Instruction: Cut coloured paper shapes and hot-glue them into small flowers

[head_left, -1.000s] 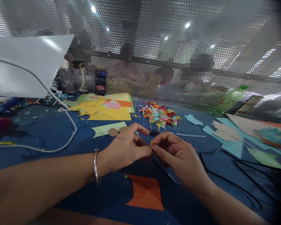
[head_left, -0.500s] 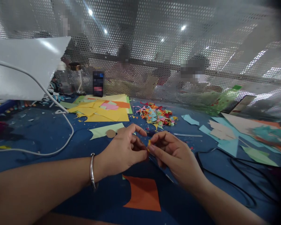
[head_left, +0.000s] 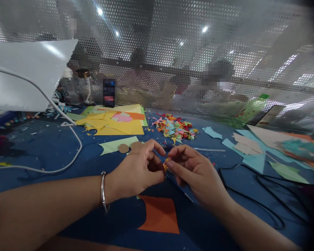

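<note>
Both hands meet above the blue table, fingertips nearly touching. A tiny yellow-orange paper piece (head_left: 165, 164) shows between them. My right hand (head_left: 192, 169) pinches it between thumb and forefinger. My left hand (head_left: 137, 165), with a silver bracelet at the wrist, has its thumb and fingers curled at the other side of the piece; fingers partly hide the contact. Just below lies an orange paper sheet (head_left: 161, 214) with one curved cut side. Beyond the left hand is a pale green paper strip (head_left: 111, 146) with a round brown disc (head_left: 124, 148) on it.
Yellow paper sheets (head_left: 104, 123) lie at the back left, beside a heap of colourful paper scraps (head_left: 172, 126). A white cable (head_left: 77, 151) curves on the left, a black cable (head_left: 267, 197) on the right. Light blue paper (head_left: 255, 162) lies at right. A perforated screen (head_left: 157, 42) stands behind.
The yellow-orange paper piece has shifted slightly between the fingertips and looks smaller at the right thumb. Both hands stay in nearly the same place.
</note>
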The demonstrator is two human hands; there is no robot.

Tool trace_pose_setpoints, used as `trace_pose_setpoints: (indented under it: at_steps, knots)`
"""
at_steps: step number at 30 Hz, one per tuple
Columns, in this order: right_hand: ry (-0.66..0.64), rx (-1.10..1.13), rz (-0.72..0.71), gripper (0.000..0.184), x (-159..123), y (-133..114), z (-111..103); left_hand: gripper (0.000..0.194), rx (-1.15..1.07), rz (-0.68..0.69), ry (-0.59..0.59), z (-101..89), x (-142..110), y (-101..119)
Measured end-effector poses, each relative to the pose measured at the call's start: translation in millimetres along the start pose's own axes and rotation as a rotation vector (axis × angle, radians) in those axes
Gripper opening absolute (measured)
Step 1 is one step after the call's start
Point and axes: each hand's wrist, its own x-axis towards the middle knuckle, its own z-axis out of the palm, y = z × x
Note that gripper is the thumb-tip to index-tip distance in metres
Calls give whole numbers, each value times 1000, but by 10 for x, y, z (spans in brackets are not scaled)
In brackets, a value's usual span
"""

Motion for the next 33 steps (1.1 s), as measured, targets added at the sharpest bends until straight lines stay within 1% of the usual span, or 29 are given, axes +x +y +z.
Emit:
trace_pose_setpoints:
  at_steps: [4,8,14,16,18,20,23,28,31,33]
  knots:
    - [4,-20,-7,33,4,-5,-3,34,53,29,15,4,-12,8]
    - [7,-55,-11,32,7,-8,-1,31,40,61,38,9,-4,9]
    - [6,-105,-23,30,8,22,-18,28,34,43,68,-12,30,-27]
    - [24,-213,-54,26,6,30,-46,30,-19,16,99,-33,51,-26]
    - [14,-417,-108,18,0,32,-84,32,-111,-23,168,-59,80,-22]
    - [-64,-654,-144,10,-9,35,-123,33,-211,-51,260,-85,113,-18]
    - [-207,-907,-131,10,-20,48,-157,32,-329,-69,357,-115,156,-18]
    - [-259,-1115,-59,9,-28,51,-151,25,-367,-117,382,-126,182,1]
    - [-265,-1182,-22,10,-35,33,-153,20,-376,-117,384,-123,182,16]
    - [-261,-1206,-25,11,-39,26,-163,18,-381,-124,385,-123,182,20]
